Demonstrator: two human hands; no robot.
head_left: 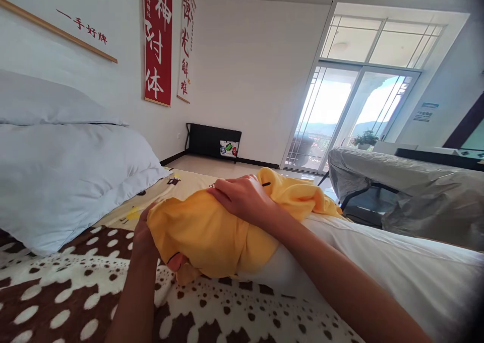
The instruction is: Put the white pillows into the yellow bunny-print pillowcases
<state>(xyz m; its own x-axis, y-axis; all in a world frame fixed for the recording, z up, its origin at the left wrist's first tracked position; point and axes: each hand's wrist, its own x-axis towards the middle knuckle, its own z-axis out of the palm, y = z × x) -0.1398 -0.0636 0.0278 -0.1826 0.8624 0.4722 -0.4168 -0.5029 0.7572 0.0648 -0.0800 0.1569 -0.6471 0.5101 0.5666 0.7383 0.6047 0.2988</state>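
Observation:
A yellow pillowcase [204,232] with a small orange and black print covers the near end of a long white pillow [363,247]. More of its yellow cloth lies bunched along the pillow's far side. My left hand [145,234] grips the pillowcase at its left end, some of the fingers hidden behind the fabric. On top, my right hand [245,197] is closed over a fold of the same cloth, fingers bent toward the left. The pillow's bare white part stretches off to the right, under my right forearm.
Beneath lies a brown and white spotted blanket [56,292]. Two stacked white pillows [75,177] are on the left. Beyond the bed are a black folded table [204,140] by the wall, a plastic-covered piece of furniture [408,182] and a glass door [328,116].

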